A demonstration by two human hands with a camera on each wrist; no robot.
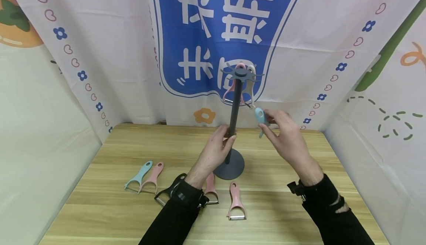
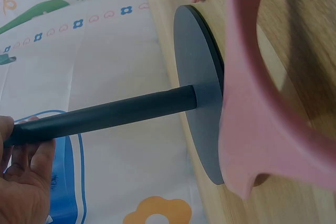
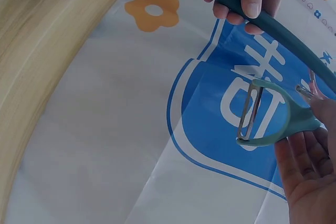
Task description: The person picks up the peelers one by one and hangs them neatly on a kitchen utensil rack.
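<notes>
A dark upright stand [image 1: 235,108] on a round base [image 1: 237,167] has a ring of hooks at its top. My left hand [image 1: 214,147] grips its pole partway up, thumb and fingers on either side. To the right of the pole, my right hand [image 1: 288,138] pinches a light blue peeler [image 3: 300,119] by its handle. The peeler's holed end points up towards the hooks in the head view, and its metal blade shows in the right wrist view. A pink peeler [image 1: 229,93] and a whitish peeler [image 1: 250,87] hang from the hooks.
On the wooden table [image 1: 276,204] lie a light blue peeler [image 1: 144,169], a pink peeler [image 1: 155,173] and a black peeler [image 1: 173,186]. Another pink peeler [image 1: 210,186] is partly behind my left wrist, and one more pink peeler [image 1: 235,197] lies before the base. A printed cloth [image 1: 126,53] hangs behind.
</notes>
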